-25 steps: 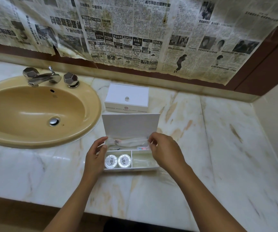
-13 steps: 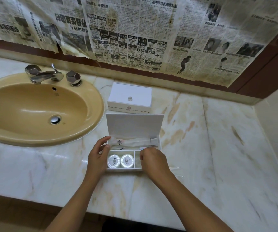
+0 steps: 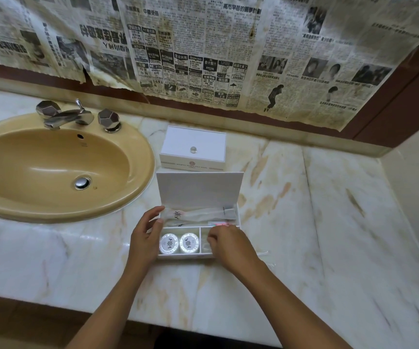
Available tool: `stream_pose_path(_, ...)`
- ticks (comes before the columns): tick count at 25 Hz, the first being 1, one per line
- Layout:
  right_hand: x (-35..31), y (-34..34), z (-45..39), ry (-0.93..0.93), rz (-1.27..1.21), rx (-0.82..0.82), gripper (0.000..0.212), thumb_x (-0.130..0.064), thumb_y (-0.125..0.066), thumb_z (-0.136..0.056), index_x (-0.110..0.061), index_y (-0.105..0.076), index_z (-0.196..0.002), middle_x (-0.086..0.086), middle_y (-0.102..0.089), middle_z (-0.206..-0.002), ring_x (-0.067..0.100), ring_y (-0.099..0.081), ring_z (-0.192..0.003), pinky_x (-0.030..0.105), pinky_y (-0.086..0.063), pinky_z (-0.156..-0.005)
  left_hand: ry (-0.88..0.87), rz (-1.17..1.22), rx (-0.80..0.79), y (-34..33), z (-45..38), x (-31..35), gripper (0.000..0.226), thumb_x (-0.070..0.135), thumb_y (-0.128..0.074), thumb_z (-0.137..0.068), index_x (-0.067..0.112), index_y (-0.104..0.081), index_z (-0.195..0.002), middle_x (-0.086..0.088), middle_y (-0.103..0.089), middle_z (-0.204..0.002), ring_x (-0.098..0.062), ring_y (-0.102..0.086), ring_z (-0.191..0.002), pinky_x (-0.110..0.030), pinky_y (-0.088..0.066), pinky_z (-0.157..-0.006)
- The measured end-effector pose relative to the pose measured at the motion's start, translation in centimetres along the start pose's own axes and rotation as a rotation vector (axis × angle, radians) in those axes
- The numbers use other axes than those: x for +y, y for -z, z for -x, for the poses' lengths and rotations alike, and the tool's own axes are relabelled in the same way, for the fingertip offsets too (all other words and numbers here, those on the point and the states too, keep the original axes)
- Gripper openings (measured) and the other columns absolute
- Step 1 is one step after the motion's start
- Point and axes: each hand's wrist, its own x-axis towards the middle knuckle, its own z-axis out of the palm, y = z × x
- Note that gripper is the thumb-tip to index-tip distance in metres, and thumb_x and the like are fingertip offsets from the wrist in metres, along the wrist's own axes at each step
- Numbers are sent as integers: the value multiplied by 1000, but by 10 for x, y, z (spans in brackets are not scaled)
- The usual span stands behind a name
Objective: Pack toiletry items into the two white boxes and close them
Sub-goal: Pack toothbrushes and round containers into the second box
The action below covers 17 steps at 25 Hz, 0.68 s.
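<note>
Your open box point(image 3: 224, 219) stands on the marble counter point(image 3: 329, 222), just in front of the closed box point(image 3: 193, 149); its long axis runs left to right and its lid point(image 3: 199, 188) stands upright at the far side. Your left hand point(image 3: 145, 238) holds the box's left end with relaxed fingers. Your right hand point(image 3: 228, 245) is curled over the near right compartment; what it grips, I cannot tell. Two round tins point(image 3: 179, 243) lie side by side in the near left compartment.
</note>
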Motion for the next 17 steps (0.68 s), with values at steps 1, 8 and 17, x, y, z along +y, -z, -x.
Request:
stream_pose_path(1, 2, 2, 0, 5, -19, 12, 21, -13, -46, -91, -12, -67, -85, 7, -62, -84, 23, -51, -77, 25, -33, -66, 1, 0, 1, 0, 0, 0, 31, 7, -51, -98, 31, -62, -114, 6, -63, -118, 8, -58, -98, -3, -42, -79)
stream_pose_path(8, 13, 39, 7, 27, -153, 220, 18, -18, -55, -93, -16, -73, -99, 1, -72, -91, 18, -65, -82, 30, -52, -76, -6, -25, 13, -2, 0, 0, 30, 6, -51, -99, 27, -63, -116, 2, -62, -121, 14, -56, -99, -2, -41, -82)
stream_pose_path(17, 79, 35, 14, -218, -55, 76, 27, -11, -59, -88, -21, -68, -111, -2, -63, -114, 16, -59, -103, 25, -45, -86, -1, -43, 32, -4, 1, 0, 31, 7, -50, -99, 31, -62, -114, 3, -62, -122, 16, -55, -100, -5, -41, -82)
